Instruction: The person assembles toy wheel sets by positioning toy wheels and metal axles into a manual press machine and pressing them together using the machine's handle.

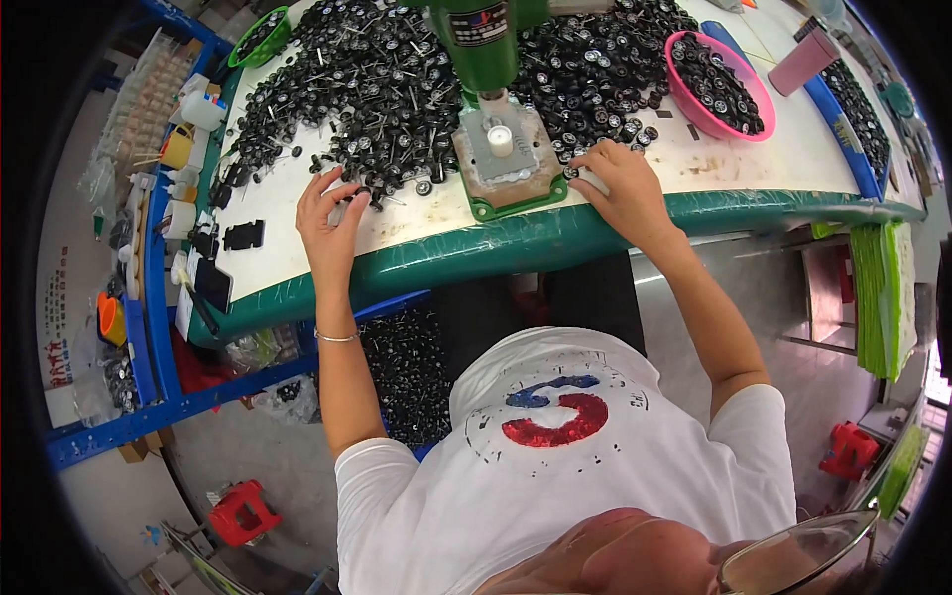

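Beside the left pile, my left hand [330, 213] has thumb and fingers closed around a small black wheel [364, 195], partly hidden by the fingertips. My right hand [623, 186] is at the right side of the press base, its fingertips pinched on another small black wheel [570, 173]. Between the hands stands a green bench press [480, 50]. Under its ram, a white round fixture [500, 141] sits on a metal plate on the base [516, 193]. Black wheels with metal axle pins [387, 89] are heaped on the left; loose black wheels [585, 74] lie on the right.
A pink basin [684, 94] of wheels stands right, near a pink cup [802, 62]. A green basket [262, 38] is far left. The table has a padded green edge [516, 243]. A phone [212, 284] lies at its left end. Below is a blue-rimmed bin of small parts [402, 367].
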The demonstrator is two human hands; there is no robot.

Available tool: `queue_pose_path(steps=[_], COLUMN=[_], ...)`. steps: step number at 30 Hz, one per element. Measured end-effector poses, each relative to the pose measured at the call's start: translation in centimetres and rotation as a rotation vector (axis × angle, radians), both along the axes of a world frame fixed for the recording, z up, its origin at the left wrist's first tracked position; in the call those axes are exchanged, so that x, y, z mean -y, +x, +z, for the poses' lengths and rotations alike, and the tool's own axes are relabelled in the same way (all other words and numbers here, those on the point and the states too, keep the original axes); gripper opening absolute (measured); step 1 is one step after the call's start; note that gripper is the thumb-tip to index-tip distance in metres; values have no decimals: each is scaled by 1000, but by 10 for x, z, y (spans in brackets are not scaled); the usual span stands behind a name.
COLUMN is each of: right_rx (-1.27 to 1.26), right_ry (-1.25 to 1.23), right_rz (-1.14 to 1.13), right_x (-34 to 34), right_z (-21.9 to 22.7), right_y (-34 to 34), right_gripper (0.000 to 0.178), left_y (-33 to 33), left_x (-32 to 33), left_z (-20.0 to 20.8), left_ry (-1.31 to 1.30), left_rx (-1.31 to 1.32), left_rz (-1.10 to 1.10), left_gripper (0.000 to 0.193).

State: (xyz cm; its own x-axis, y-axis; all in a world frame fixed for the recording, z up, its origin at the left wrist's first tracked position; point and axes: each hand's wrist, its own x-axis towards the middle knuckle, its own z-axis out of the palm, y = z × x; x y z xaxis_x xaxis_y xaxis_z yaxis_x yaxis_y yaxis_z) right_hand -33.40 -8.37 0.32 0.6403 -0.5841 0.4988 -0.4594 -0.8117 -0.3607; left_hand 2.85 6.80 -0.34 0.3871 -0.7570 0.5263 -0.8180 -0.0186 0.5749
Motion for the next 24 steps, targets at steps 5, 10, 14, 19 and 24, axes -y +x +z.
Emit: queue_pose_path(steps=[5, 10, 14, 19, 24], right_rx=[-14, 30, 138, 151, 195], right_ry=[-31, -39, -30, 34, 353], right_rz=[25, 10, 66, 112, 93], right_x=[5, 6, 6, 4, 10], right_z=[1, 8, 31, 37, 38], right_y=[1, 5, 30, 63, 76], right_gripper=[15, 12, 13, 14, 20], left_y=[-17, -48, -72, -88, -93], left_x=[-4, 4, 6, 6, 6], left_z=[10, 16, 9, -10, -10], left_ry=[-182, -294, -92, 14, -17], left_rx=[-434, -1000, -1173, -1172, -1136], left_rz=[40, -176, -388, -307, -271], left_gripper=[13, 14, 22, 20, 18])
